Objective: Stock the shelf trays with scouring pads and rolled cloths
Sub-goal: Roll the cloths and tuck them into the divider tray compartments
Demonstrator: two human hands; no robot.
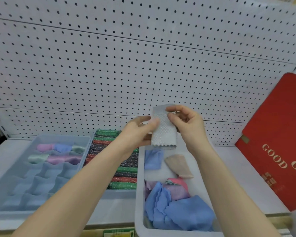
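Both hands hold a grey cloth [163, 130] above the white bin [139, 185]: left hand [140, 132] pinching its left edge, right hand [186, 124] its top. Loose cloths [178, 211] lie in the bin. Scouring pads [125, 168] fill the middle tray; rolled cloths [58, 153] occupy the divided tray [32, 185].

Both bare forearms reach forward, left hand [140, 132] and right hand [186, 124] each pinching one grey cloth [163, 134].

Open divided tray [15, 189] compartments, front left.

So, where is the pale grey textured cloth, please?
Head view, centre: left hand and right hand pinch the pale grey textured cloth above the white plastic bin's far end.
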